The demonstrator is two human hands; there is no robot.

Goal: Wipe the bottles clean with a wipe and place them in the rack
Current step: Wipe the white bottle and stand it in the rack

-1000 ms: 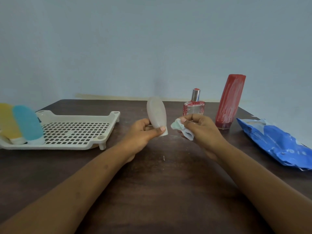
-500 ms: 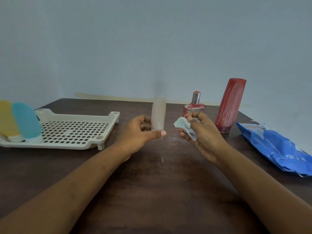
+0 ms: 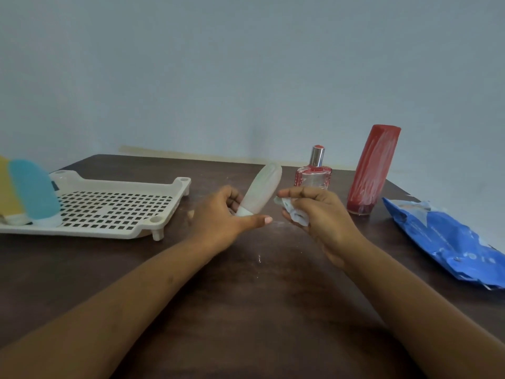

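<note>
Tilted now: clear bottle (image 3: 261,191) leans top-right toward the wipe (image 3: 293,212), where half a second ago it stood near upright. Left hand (image 3: 226,216) closed on its cap end, thumb stretched forward beneath. Right hand (image 3: 318,214) bunched shut around the wipe, just beside the bottle, not touching. Judged: bottle being turned for another pass, racking pending. Rack (image 3: 114,212) on the surface holds a blue bottle (image 3: 34,194) and a yellow bottle (image 3: 6,195). Perfume bottle (image 3: 313,173), red bottle (image 3: 371,170) await. Wipes pack (image 3: 448,242): no legible writing.

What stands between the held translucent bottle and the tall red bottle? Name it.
In the head view, the small perfume bottle stands between the translucent bottle and the tall red bottle, behind the right hand.
</note>
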